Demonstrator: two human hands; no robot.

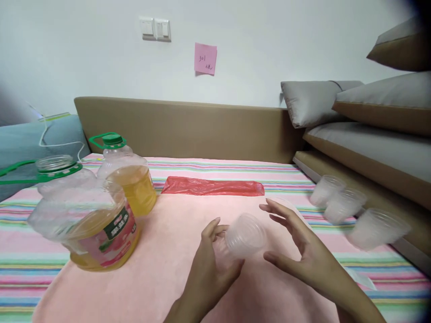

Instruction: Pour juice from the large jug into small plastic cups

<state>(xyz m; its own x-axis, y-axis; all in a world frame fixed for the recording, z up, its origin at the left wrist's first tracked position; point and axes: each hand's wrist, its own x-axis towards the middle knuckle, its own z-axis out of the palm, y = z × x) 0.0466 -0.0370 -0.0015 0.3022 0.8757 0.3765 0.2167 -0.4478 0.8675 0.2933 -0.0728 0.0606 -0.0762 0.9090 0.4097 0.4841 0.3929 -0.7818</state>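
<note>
Cup: a clear plastic cup (245,235) lies tilted on its side, mouth away from the camera, low centre above the pink cloth (161,251).
Left hand (210,264): grip closed lightly around the cup's base end, thumb and fingers pinching it.
Right hand (299,246): at the cup's 3 o'clock, fingers spread, not touching it.
Progress: the cup is empty; no oil shows in any cup.
Other cups: three clear cups (343,204), blurred, at 2 o'clock on the striped bed sheet (20,269).
Oil jugs: open jug (84,215) at 9 o'clock with a red-green label, its characters unreadable; capped jug (126,177) at 10 o'clock.
Red bag (212,187): at 12 o'clock.
Pink note (205,58): reads "301".
</note>
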